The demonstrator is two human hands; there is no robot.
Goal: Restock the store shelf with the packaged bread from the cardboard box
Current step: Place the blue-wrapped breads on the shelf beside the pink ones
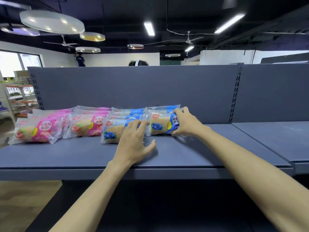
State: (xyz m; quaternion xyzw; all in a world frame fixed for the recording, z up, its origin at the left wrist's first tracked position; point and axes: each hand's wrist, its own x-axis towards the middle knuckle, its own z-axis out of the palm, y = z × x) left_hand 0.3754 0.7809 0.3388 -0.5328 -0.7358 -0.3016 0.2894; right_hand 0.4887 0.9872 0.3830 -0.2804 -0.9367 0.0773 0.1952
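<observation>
Rows of packaged bread lie on the grey shelf (192, 153). Two rows of pink strawberry packs (36, 131) are on the left, two rows of blue blueberry packs to their right. My left hand (133, 141) lies flat with spread fingers on the front blueberry pack (112, 131) of the third row. My right hand (185, 122) grips the right end of the front blueberry pack (161, 125) of the fourth row, thumb under, fingers over the top. The cardboard box is out of view.
The shelf's back panel (133, 87) rises behind the packs. To the right of the packs the shelf runs on to a neighbouring shelf section (274, 139). A person's head shows over the panel. More store racks (18, 97) stand far left.
</observation>
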